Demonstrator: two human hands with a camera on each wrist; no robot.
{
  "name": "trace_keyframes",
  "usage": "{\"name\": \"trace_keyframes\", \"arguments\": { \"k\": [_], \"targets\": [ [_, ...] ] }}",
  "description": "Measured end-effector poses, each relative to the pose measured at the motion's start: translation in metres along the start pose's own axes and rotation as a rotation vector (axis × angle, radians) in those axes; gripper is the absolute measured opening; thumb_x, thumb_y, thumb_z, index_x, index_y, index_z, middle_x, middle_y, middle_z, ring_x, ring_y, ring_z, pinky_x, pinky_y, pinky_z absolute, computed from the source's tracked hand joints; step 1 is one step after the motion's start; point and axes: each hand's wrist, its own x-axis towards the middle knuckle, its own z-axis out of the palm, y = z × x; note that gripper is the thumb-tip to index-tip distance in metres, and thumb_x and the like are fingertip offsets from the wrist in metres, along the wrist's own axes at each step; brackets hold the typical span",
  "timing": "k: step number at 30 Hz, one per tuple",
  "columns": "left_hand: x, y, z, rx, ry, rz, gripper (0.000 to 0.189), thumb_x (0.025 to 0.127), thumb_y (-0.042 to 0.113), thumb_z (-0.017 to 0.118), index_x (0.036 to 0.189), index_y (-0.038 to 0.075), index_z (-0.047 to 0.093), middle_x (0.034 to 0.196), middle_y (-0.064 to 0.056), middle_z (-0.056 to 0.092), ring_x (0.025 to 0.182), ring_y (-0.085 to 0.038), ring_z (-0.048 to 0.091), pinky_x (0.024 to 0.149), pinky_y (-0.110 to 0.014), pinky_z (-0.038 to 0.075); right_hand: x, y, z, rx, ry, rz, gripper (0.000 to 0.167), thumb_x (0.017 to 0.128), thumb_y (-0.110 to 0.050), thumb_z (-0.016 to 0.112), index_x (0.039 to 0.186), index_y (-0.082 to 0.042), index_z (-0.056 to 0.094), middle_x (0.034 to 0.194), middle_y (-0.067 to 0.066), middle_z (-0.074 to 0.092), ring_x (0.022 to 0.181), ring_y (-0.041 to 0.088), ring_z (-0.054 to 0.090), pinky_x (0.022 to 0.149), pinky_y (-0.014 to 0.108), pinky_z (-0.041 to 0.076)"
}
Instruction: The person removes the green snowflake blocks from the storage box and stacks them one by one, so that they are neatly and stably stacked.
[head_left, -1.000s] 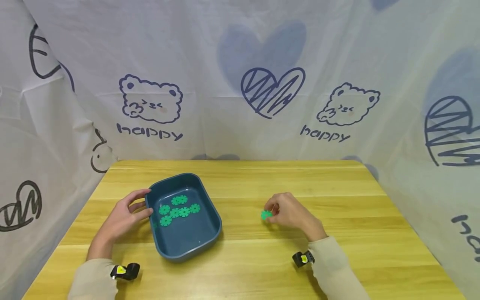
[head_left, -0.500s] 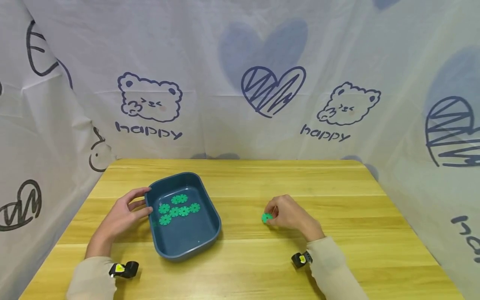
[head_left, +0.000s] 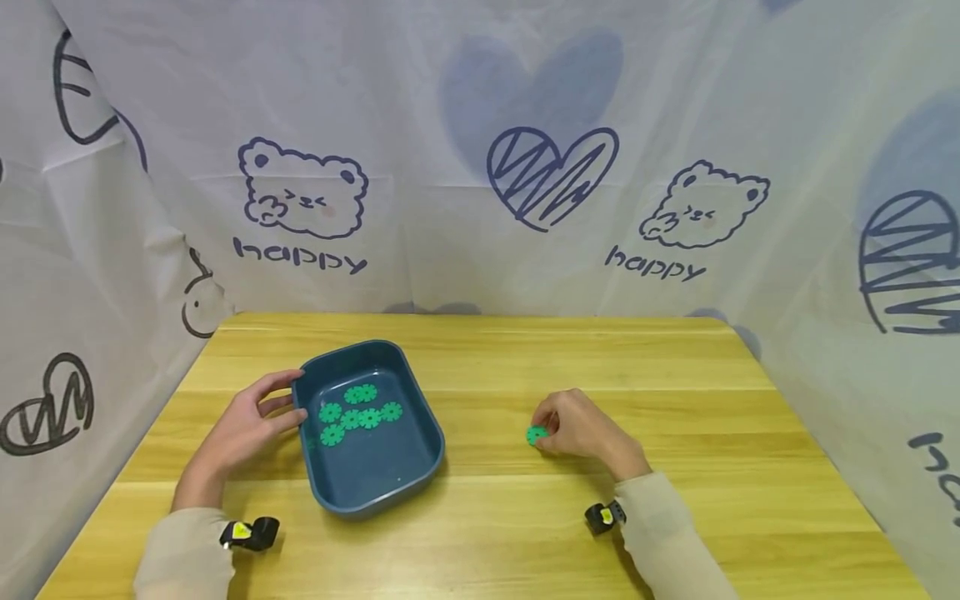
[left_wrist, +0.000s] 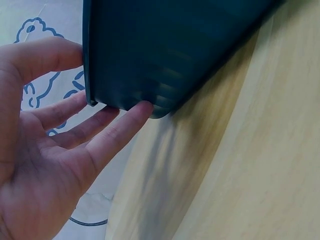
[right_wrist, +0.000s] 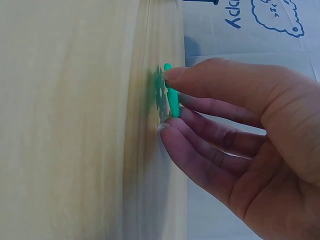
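Note:
A dark blue bin point(head_left: 375, 467) rests on the table with several green notched plastic discs point(head_left: 370, 418) lying flat on its floor. My left hand point(head_left: 243, 425) touches the left side of the bin at its rim, fingers spread and nearly straight along the outer wall; in the left wrist view the fingertips point(left_wrist: 145, 107) lie against that wall. To the right of the bin, my right hand point(head_left: 577, 425) pinches one green notched disc point(right_wrist: 172, 95) between thumb and fingers. That disc is held almost parallel to the table, close over it, above its own greenish shadow.
The wooden table point(head_left: 495, 533) stretches from the bin to beyond the right hand. A white cloth point(head_left: 420, 100) printed with hearts and bears hangs behind it and along both sides. Each wrist bears a small black camera point(head_left: 251, 533).
The green disc in my right hand has tilted a little and sunk slightly toward the table. My left hand and the bin hold their place; the head view has shifted slightly.

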Motion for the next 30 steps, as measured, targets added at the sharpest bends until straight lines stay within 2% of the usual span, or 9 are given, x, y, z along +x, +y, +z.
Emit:
{"name": "trace_keyframes", "arguments": {
  "k": [4, 13, 24, 30],
  "targets": [
    [0.0004, 0.0011, 0.0, 0.009, -0.001, 0.002, 0.069, 0.099, 0.018, 0.069, 0.158, 0.006, 0.035, 0.161, -0.028, 0.036, 0.142, -0.052, 0.046, 0.101, -0.035, 0.059, 0.0007, 0.001, -0.0001, -0.002, 0.006, -0.003, 0.017, 0.083, -0.009, 0.085, 0.098, -0.005, 0.078, 0.09, 0.004, 0.074, 0.075, 0.007, 0.062, 0.067, 0.019, 0.055],
    [-0.0002, 0.0003, 0.0019, 0.025, 0.001, 0.005, 0.07, 0.099, 0.019, 0.069, 0.158, 0.006, 0.035, 0.161, -0.029, 0.034, 0.142, -0.054, 0.045, 0.104, -0.047, 0.056, 0.0004, 0.0035, 0.0017, -0.009, -0.007, -0.001, 0.015, 0.084, -0.01, 0.085, 0.097, -0.007, 0.078, 0.088, 0.0, 0.073, 0.074, 0.005, 0.061, 0.067, 0.018, 0.054],
    [-0.0004, 0.0007, 0.0029, 0.017, 0.006, 0.007, 0.069, 0.099, 0.018, 0.069, 0.158, 0.006, 0.035, 0.161, -0.029, 0.035, 0.141, -0.053, 0.046, 0.103, -0.044, 0.057, 0.0, 0.0071, 0.0004, 0.002, -0.021, 0.006, 0.016, 0.085, -0.014, 0.085, 0.098, -0.008, 0.078, 0.091, 0.001, 0.073, 0.076, 0.008, 0.059, 0.068, 0.02, 0.053],
    [0.0004, 0.0, 0.0022, 0.015, 0.001, -0.002, 0.07, 0.099, 0.019, 0.069, 0.159, 0.007, 0.034, 0.161, -0.028, 0.035, 0.142, -0.053, 0.045, 0.102, -0.04, 0.058, 0.0056, 0.0032, -0.0026, 0.021, -0.008, -0.006, 0.023, 0.086, -0.015, 0.084, 0.106, -0.007, 0.077, 0.1, 0.003, 0.075, 0.082, 0.01, 0.061, 0.072, 0.022, 0.054]
  ]
}}
